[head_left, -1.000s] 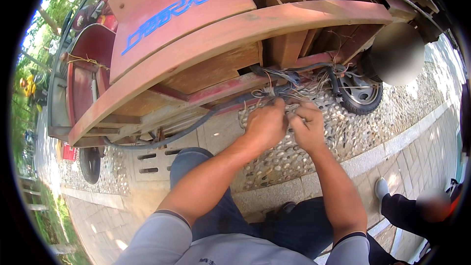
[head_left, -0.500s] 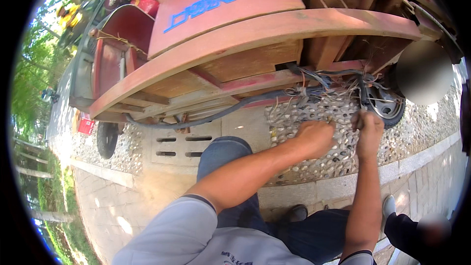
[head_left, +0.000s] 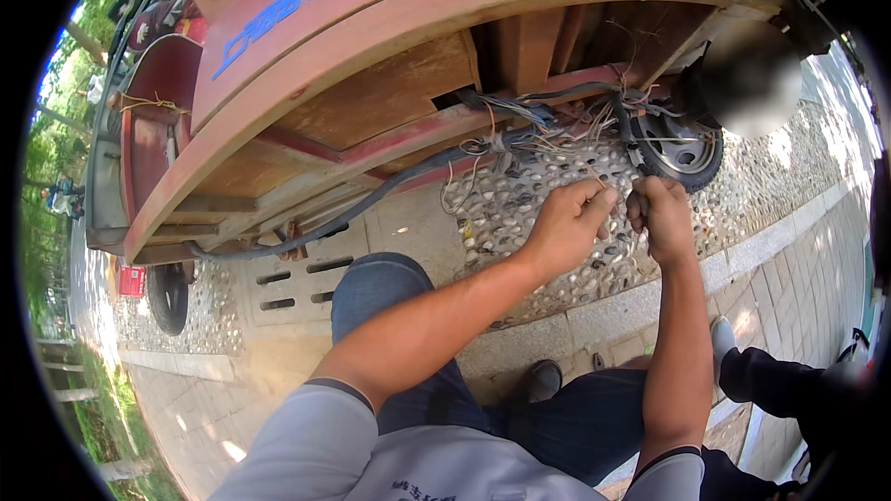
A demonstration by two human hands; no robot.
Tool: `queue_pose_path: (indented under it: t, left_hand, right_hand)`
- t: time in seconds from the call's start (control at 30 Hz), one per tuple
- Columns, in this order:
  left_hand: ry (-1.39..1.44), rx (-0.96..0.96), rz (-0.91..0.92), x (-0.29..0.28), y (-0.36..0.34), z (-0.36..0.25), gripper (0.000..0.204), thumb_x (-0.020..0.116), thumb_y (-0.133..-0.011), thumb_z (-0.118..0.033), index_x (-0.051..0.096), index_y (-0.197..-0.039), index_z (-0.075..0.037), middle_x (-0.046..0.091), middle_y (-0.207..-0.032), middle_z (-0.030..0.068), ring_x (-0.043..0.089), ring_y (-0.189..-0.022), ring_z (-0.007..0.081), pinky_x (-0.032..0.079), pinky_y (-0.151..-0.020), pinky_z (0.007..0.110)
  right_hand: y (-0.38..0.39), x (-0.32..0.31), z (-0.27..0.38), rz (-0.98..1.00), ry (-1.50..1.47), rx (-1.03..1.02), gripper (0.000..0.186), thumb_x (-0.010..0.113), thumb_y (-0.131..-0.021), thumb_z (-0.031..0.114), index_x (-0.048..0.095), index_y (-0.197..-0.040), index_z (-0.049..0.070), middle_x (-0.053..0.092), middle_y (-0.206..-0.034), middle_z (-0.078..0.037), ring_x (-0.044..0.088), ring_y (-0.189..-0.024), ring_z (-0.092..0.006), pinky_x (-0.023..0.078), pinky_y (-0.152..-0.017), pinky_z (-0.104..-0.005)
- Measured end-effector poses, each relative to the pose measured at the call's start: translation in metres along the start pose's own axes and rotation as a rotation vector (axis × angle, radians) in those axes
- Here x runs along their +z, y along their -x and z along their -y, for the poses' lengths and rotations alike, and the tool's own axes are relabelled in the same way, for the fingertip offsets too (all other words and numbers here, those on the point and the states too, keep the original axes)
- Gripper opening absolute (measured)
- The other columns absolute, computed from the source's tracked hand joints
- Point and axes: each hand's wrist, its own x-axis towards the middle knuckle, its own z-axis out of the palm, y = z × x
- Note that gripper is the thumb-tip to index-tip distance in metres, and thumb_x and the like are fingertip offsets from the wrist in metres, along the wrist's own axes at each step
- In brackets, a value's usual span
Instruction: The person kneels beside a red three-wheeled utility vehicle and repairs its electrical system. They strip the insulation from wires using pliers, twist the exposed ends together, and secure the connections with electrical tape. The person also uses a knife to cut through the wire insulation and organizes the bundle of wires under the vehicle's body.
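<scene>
My left hand (head_left: pixel 568 225) is closed in a pinch, thumb against forefinger, on a thin wire (head_left: pixel 595 174) that rises toward the vehicle. A short gap away, my right hand (head_left: pixel 665 218) is closed with its fingertips together; whatever it may hold is too small to make out. Both hands are over the pebbled ground, below the edge of a tipped-up vehicle with a reddish wooden body (head_left: pixel 390 37). Beyond them hangs a tangle of loose wires (head_left: pixel 520 114), joined to a thick grey cable (head_left: pixel 371 197) along the frame.
A spoked wheel with a black tyre (head_left: pixel 707 160) is just past my right hand. Another tyre (head_left: pixel 169 299) and a red box (head_left: pixel 132 280) are at the left. A slotted drain cover (head_left: pixel 295 286) lies by my knee. Another person's dark trouser leg (head_left: pixel 766 376) is at the right.
My left hand has turned from knuckles-up to a raised pinch. My right hand has drawn back from the wheel, and the hands are closer together. The whole view has shifted.
</scene>
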Motion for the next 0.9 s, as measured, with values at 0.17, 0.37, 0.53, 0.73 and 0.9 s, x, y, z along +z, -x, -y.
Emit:
queue_pose_path:
  t: [0.17,0.37,0.53,0.73,0.9]
  left_hand:
    - [0.027,0.112,0.057,0.001,0.001,0.011,0.023,0.059,-0.104,-0.019,0.066,-0.095,0.001,0.062,-0.082,0.0029,0.060,-0.072,0.0093,0.050,-0.064,0.029]
    - [0.158,0.303,-0.044,0.012,-0.002,0.005,0.017,0.058,-0.099,-0.010,0.061,-0.087,0.002,0.058,-0.071,0.0038,0.054,-0.064,0.0087,0.045,-0.058,0.030]
    - [0.220,0.224,-0.052,0.000,0.002,-0.007,0.017,0.056,-0.100,-0.008,0.059,-0.087,0.002,0.059,-0.072,0.0038,0.055,-0.065,0.0093,0.047,-0.059,0.028]
    - [0.158,0.293,-0.110,-0.003,-0.005,-0.006,0.014,0.060,-0.096,-0.008,0.060,-0.087,0.003,0.063,-0.079,0.0076,0.060,-0.072,0.0136,0.049,-0.065,0.031]
    - [0.063,0.388,-0.183,-0.004,-0.007,-0.002,0.011,0.063,-0.089,-0.006,0.061,-0.086,0.004,0.065,-0.088,0.0139,0.063,-0.084,0.0230,0.050,-0.077,0.037]
  right_hand:
    - [-0.013,-0.001,-0.022,0.004,0.339,-0.155,0.034,0.057,-0.091,0.021,0.053,-0.062,0.006,0.053,-0.056,-0.003,0.044,-0.045,-0.0132,0.034,-0.046,-0.0324]
    - [-0.006,0.005,-0.020,-0.023,0.226,-0.068,0.036,0.057,-0.100,0.025,0.057,-0.066,0.012,0.047,-0.055,0.005,0.042,-0.045,-0.0054,0.028,-0.041,-0.0263]
    - [-0.013,0.013,-0.027,-0.013,0.207,-0.029,0.034,0.058,-0.101,0.026,0.060,-0.071,0.011,0.048,-0.055,0.005,0.040,-0.043,-0.0041,0.026,-0.040,-0.0246]
    - [-0.025,0.008,-0.038,0.063,0.355,-0.075,0.023,0.057,-0.098,0.021,0.068,-0.084,0.006,0.060,-0.064,0.002,0.048,-0.053,-0.0042,0.034,-0.045,-0.0244]
    - [-0.028,0.013,-0.043,0.182,0.477,-0.241,0.020,0.060,-0.095,0.016,0.069,-0.099,-0.001,0.069,-0.094,-0.005,0.062,-0.089,-0.0117,0.053,-0.077,-0.0320]
